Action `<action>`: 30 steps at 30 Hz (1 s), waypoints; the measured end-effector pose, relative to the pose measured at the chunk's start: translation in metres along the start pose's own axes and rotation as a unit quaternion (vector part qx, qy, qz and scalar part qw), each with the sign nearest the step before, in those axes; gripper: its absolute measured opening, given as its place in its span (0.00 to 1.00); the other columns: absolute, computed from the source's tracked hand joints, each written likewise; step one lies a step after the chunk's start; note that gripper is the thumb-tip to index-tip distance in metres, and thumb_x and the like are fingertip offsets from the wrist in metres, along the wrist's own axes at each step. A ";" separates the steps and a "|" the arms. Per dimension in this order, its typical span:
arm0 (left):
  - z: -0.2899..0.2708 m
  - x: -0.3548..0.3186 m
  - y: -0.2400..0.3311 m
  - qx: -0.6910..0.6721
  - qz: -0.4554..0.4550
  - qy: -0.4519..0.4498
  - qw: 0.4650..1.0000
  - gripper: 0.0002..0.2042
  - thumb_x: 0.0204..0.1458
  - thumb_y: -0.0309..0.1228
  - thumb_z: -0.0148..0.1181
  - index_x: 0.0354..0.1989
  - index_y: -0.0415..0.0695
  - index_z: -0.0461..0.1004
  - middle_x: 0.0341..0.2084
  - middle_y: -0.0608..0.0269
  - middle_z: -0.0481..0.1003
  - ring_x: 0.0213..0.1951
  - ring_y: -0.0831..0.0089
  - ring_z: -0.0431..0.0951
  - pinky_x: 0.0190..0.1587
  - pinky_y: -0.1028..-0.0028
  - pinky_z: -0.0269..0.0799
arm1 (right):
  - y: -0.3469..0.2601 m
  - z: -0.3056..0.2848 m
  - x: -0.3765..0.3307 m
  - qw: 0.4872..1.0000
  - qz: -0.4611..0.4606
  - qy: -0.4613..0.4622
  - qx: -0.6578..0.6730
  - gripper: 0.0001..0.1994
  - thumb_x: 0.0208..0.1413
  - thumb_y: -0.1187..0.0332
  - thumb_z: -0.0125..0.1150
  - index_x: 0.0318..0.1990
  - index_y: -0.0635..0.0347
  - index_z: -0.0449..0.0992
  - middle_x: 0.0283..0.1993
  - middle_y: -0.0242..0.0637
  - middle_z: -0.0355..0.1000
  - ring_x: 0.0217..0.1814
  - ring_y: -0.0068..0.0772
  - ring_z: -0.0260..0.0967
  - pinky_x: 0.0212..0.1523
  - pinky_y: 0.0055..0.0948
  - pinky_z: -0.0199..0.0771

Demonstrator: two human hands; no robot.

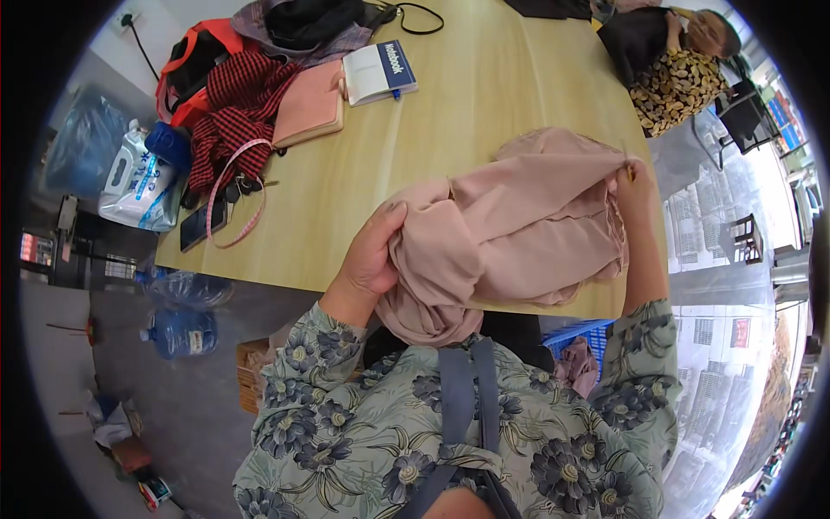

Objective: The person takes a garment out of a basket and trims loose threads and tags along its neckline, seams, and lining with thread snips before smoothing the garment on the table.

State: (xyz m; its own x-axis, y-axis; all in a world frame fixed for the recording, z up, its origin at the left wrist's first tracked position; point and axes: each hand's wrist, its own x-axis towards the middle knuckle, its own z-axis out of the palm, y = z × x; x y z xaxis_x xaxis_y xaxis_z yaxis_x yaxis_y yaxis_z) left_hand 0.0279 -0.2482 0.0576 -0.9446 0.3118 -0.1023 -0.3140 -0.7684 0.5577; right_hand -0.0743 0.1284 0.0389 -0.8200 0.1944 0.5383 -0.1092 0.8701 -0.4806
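Your left grip and right grip, fingers closed, clasp pink fabric over the bench; below its edge, blue basket contains crumpled mauve cloth

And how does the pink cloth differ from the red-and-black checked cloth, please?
The pink cloth is plain; the checked cloth is patterned. The left hand and right hand hold the pink cloth, while no hand touches the checked cloth. The pink cloth partly hangs over the table's near edge; the checked cloth lies among other things. Both are rumpled fabric.
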 end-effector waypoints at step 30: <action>-0.027 0.007 -0.023 -0.250 -0.041 -0.052 0.966 0.22 0.46 0.36 0.43 0.46 0.32 0.65 0.45 0.45 0.69 0.46 0.55 0.71 0.53 0.61 0.64 | -0.163 -0.021 -0.132 0.928 -0.147 -0.248 0.237 0.12 0.39 0.78 0.56 0.35 0.61 0.68 0.28 0.42 0.66 0.27 0.37 0.67 0.29 0.28 0.67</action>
State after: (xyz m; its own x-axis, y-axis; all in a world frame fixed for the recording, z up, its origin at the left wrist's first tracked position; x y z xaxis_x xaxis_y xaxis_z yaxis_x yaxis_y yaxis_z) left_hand 0.0264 -0.2436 0.0220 -0.9082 0.4174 -0.0318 -0.4186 -0.9045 0.0819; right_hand 0.0634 -0.0297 0.0612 -0.8605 -0.3543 0.3660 -0.5075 0.5334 -0.6768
